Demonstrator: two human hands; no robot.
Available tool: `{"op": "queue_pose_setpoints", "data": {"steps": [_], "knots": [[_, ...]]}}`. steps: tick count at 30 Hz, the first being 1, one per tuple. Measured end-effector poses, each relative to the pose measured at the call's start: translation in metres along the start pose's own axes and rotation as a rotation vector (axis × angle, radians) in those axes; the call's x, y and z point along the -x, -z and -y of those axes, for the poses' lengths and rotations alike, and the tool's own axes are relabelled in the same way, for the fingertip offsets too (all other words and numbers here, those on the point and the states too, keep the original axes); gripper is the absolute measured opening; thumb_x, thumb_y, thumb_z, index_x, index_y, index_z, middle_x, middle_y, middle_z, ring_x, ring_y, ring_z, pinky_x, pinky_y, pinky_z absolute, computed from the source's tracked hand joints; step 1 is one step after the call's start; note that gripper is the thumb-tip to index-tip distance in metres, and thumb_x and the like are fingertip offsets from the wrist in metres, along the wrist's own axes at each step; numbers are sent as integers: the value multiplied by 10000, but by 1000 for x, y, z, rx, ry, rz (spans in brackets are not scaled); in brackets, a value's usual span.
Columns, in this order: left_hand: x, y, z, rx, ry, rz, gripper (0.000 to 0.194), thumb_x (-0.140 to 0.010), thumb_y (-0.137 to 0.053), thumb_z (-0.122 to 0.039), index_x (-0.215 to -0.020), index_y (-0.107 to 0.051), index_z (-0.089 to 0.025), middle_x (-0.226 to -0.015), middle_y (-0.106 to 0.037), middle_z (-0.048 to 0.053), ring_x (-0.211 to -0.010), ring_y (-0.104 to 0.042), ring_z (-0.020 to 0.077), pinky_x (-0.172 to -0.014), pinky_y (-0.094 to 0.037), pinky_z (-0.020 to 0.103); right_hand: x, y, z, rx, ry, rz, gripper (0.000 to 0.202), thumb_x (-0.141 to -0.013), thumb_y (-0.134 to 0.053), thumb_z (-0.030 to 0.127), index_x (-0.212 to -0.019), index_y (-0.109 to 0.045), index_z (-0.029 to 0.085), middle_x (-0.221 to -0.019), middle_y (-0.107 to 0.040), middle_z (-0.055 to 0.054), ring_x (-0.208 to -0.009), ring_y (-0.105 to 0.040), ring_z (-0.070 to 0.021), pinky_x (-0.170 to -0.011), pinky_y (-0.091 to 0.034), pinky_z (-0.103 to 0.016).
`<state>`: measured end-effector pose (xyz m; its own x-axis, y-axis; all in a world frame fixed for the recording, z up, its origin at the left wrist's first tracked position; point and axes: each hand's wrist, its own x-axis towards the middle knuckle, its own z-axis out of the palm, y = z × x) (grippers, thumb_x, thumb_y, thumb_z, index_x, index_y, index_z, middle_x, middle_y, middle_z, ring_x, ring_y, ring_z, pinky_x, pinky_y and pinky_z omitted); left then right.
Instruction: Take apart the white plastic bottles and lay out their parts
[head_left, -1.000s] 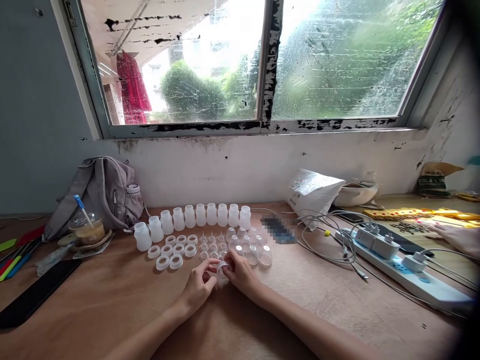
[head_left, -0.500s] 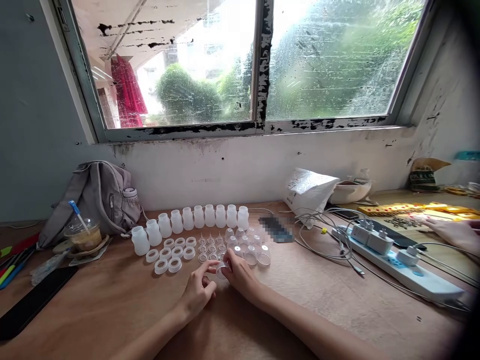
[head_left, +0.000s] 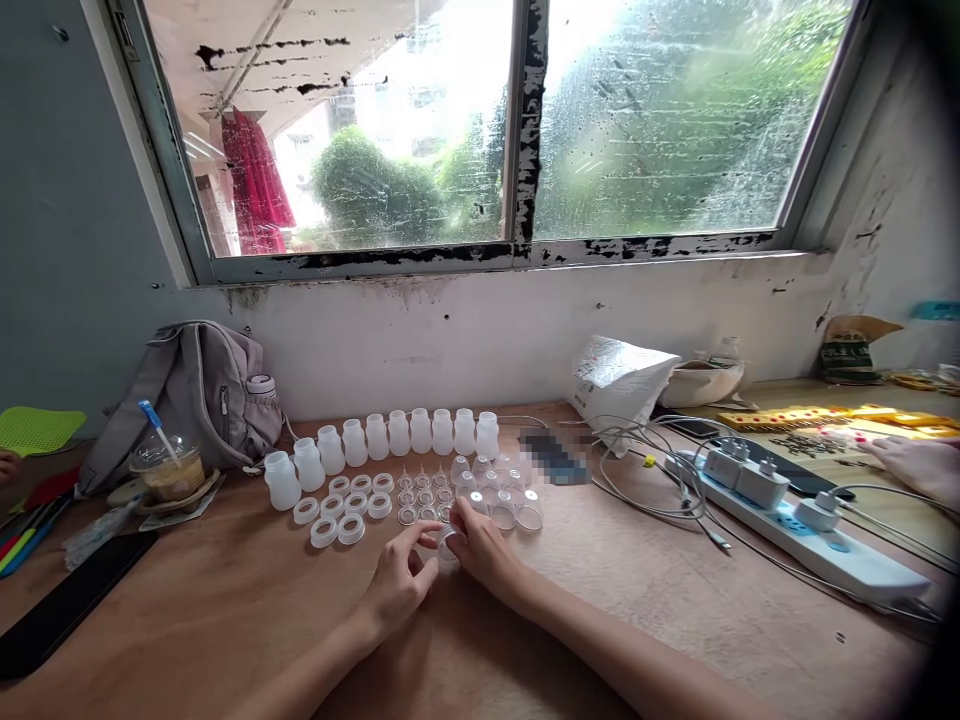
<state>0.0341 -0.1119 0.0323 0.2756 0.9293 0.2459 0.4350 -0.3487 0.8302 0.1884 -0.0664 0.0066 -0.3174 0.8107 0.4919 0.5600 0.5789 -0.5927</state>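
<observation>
We look across a brown wooden tabletop set beneath a window. Nearest us, the left hand has its fingers curled, the index finger reaching to the left edge of a small translucent piece; we cannot tell whether that hand grips it or only touches it. The right hand pinches the same piece between thumb and fingers, which hide part of it. We find this piece between the two hands, just in front of the small clear parts.

To our left lies a flat black slab; to our right a white power strip carries plugged-in adapters, with loose pale cables beside it. Beyond the hands we see white rings grouped at left, clear pointed teats in the middle and clear domed caps at right. Behind them, ten frosted bottles stand upright in a curved row.

Farther left we see a drink cup with a straw and a grey backpack. Farther right are a silvery white pouch and, by yellow strips, another person's hand. Past the stained wall, the window shows greenery and a red garment.
</observation>
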Motion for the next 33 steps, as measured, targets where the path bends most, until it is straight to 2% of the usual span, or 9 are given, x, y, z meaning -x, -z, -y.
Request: {"op": "queue_pose_setpoints", "data": {"steps": [4, 9, 12, 19, 22, 25, 28, 30, 33], "knots": [[0, 0, -1, -144, -77, -53, 208, -750, -476, -283, -944, -512, -215, -811, -573, -2, -490, -498, 80, -551, -428, 222, 1, 5, 8, -85, 9, 22, 135, -676, -439, 102, -699, -344, 195, -605, -402, 47, -524, -363, -87, -482, -283, -195], [-5, 9, 8, -227, -88, -159, 170, -772, -412, -222, -924, -487, -215, -817, -588, 15, -716, -567, 148, -656, -426, 248, 2, 17, 23, -351, 8, 160, 141, -785, -467, 276, -888, -425, 189, -737, -498, 4, -633, -481, -106, -536, -391, -200], [-11, 17, 16, -208, -70, -174, 149, -772, -392, -205, -890, -483, -206, -791, -589, 10, -682, -569, 139, -626, -422, 238, 1, 19, 25, -432, -45, 195, 217, -837, -398, 348, -985, -433, 193, -709, -508, 3, -613, -491, -107, -528, -409, -208], [-15, 18, 24, -72, -87, -72, 144, -794, -381, -237, -896, -469, -186, -680, -572, -9, -556, -538, 107, -535, -400, 210, -1, 14, 13, -199, 22, 89, 153, -820, -447, 308, -845, -523, 176, -618, -456, 20, -553, -422, -96, -505, -362, -203], [-13, 16, 23, -45, -85, -42, 154, -795, -374, -219, -910, -469, -182, -675, -575, -12, -549, -532, 103, -525, -399, 206, 0, 14, 13, -173, 57, 71, 112, -813, -462, 266, -803, -535, 182, -691, -473, 5, -588, -439, -99, -537, -380, -208], [-14, 19, 22, -134, -113, -51, 168, -805, -377, -233, -923, -492, -201, -760, -595, 5, -667, -558, 128, -583, -422, 227, -1, 16, 14, -171, 69, 7, 77, -808, -464, 228, -781, -523, 186, -804, -471, -18, -628, -462, -101, -587, -410, -226], [-23, 34, 27, -323, -213, -228, 176, -801, -406, -260, -939, -507, -217, -936, -567, 40, -907, -525, 181, -779, -416, 312, -3, 18, 12, -175, 56, -79, 69, -812, -442, 202, -766, -491, 186, -837, -467, -34, -676, -486, -117, -614, -427, -244], [-32, 53, 34, -449, -262, -480, 218, -780, -443, -266, -983, -494, -202, -1060, -505, 76, -1035, -453, 220, -890, -349, 380, -5, 21, 9, -166, 36, -122, 68, -812, -433, 196, -760, -477, 187, -826, -469, -35, -696, -495, -128, -615, -430, -251], [-45, 92, 53, -560, -228, -895, 398, -727, -519, -313, -1084, -433, -158, -1162, -415, 134, -1131, -356, 276, -944, -278, 440, -7, 25, 5, -145, 6, -156, 66, -809, -427, 196, -758, -467, 187, -809, -470, -29, -672, -496, -125, -601, -427, -252]]}}
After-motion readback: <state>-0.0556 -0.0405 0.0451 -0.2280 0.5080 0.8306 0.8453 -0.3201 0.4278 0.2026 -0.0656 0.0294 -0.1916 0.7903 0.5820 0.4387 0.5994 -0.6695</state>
